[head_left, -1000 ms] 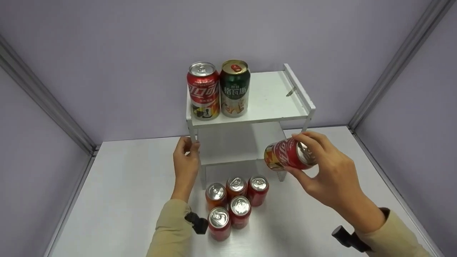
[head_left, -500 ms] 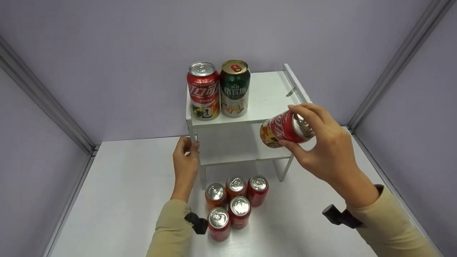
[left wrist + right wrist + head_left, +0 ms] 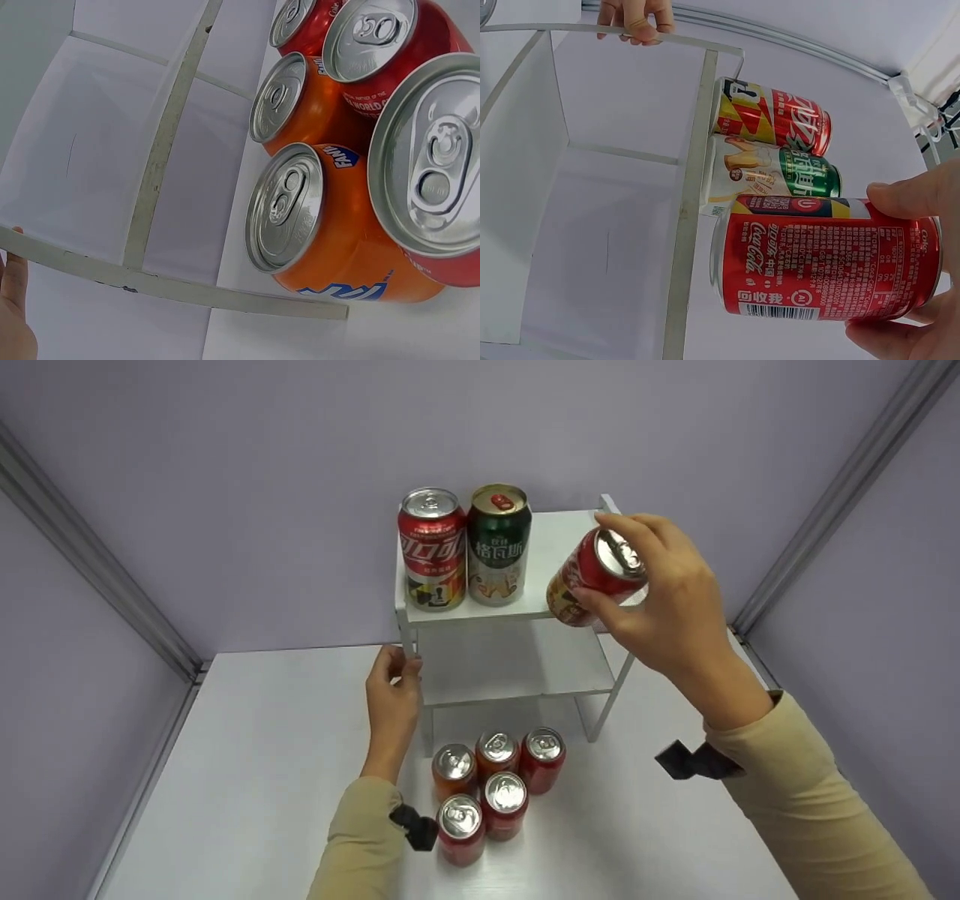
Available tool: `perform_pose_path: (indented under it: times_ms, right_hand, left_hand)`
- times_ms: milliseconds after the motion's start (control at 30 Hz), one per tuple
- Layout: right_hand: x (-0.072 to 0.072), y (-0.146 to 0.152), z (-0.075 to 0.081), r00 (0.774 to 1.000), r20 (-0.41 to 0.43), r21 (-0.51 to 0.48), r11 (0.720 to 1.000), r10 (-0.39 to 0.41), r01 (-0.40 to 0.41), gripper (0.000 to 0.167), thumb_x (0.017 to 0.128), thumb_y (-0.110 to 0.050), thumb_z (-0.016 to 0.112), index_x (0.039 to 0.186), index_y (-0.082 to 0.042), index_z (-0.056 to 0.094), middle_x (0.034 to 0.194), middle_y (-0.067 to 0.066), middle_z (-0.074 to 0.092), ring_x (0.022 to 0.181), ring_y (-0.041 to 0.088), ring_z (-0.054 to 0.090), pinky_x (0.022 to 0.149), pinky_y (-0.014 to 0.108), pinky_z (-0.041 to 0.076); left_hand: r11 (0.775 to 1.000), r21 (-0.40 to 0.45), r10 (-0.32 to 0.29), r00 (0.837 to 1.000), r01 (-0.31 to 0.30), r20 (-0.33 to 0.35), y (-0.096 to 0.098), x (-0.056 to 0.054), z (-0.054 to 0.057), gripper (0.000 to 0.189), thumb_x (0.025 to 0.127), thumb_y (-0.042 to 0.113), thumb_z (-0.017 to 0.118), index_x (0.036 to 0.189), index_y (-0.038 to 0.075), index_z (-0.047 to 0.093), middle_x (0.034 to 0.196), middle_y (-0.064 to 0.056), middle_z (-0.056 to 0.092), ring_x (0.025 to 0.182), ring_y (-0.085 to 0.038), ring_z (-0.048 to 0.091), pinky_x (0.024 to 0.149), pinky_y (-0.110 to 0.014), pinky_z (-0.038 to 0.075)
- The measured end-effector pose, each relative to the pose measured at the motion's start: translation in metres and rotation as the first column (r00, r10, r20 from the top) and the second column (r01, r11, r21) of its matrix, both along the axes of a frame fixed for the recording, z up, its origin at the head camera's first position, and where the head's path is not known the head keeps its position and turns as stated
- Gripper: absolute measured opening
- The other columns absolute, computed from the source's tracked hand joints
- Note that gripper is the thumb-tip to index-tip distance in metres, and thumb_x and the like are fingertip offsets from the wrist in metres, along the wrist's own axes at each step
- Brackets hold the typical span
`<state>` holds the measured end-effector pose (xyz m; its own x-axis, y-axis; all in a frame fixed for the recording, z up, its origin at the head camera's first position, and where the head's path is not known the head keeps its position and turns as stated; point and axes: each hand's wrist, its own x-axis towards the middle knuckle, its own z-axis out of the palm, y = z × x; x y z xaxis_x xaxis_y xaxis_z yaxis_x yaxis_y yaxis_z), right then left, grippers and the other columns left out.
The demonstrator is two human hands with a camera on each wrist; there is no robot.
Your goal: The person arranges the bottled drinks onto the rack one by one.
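A red Coca-Cola can [image 3: 589, 574], tilted, is held between the thumb and fingers of my right hand [image 3: 671, 592]. It hangs at the front edge of the white two-tier shelf's top board [image 3: 566, 540], on the right side. In the right wrist view the Coca-Cola can [image 3: 829, 262] shows its barcode side. Upright on the same board stand another red cola can [image 3: 433, 551] and, touching or nearly touching it, a green-and-white kvass can [image 3: 498, 547]. My left hand [image 3: 394, 709] grips the shelf's left front post [image 3: 407, 639]; its fingertips show in the right wrist view.
Several cans stand in a group on the white table [image 3: 285, 780] before the shelf, among them an orange Fanta can [image 3: 345, 232] and a red Coke can [image 3: 461, 832]. The lower board [image 3: 517, 660] lies beneath the top one. Grey walls [image 3: 300, 510] enclose the table.
My right hand has lifted the Coca-Cola can from beside the lower board up to the top board's front edge, and the can is more upright. The left hand stays on the post.
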<state>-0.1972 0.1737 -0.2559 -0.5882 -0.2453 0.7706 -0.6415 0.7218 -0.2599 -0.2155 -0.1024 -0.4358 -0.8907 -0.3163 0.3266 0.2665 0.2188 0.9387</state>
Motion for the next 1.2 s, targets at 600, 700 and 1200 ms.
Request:
perform_pose_path:
  times_ms: [600, 700, 1200]
  right_hand:
    - [-0.045, -0.013, 0.016, 0.955, 0.282, 0.058, 0.995, -0.096, 0.083, 0.060, 0.084, -0.027, 0.078, 0.139, -0.018, 0.056, 0.127, 0.013, 0.059, 0.117, 0.030, 0.055, 0.093, 0.051, 0.046]
    - [-0.048, -0.014, 0.020, 0.939, 0.331, 0.072, 0.994, -0.096, 0.076, 0.061, 0.085, -0.027, 0.078, 0.141, -0.019, 0.055, 0.129, 0.013, 0.057, 0.118, 0.031, 0.054, 0.094, 0.051, 0.045]
    - [-0.066, -0.018, 0.028, 0.902, 0.421, 0.181, 0.983, -0.098, 0.022, 0.063, 0.092, -0.030, 0.071, 0.148, -0.021, 0.046, 0.140, 0.013, 0.049, 0.126, 0.033, 0.047, 0.102, 0.051, 0.040]
  left_hand:
    - [1.000, 0.000, -0.012, 1.000, 0.012, -0.017, 0.002, -0.002, -0.002, 0.015, 0.097, 0.014, 0.061, 0.100, 0.001, 0.054, 0.093, -0.008, 0.057, 0.092, -0.019, 0.057, 0.082, -0.029, 0.052]
    - [1.000, -0.008, -0.008, 1.000, 0.008, -0.019, 0.002, -0.002, -0.002, 0.014, 0.098, 0.013, 0.060, 0.100, 0.001, 0.054, 0.093, -0.008, 0.057, 0.092, -0.019, 0.057, 0.081, -0.026, 0.052]
    - [1.000, -0.008, 0.013, 1.000, -0.013, -0.011, 0.002, -0.001, -0.001, 0.012, 0.098, 0.011, 0.061, 0.100, 0.002, 0.055, 0.092, -0.008, 0.056, 0.090, -0.019, 0.057, 0.082, -0.032, 0.051]
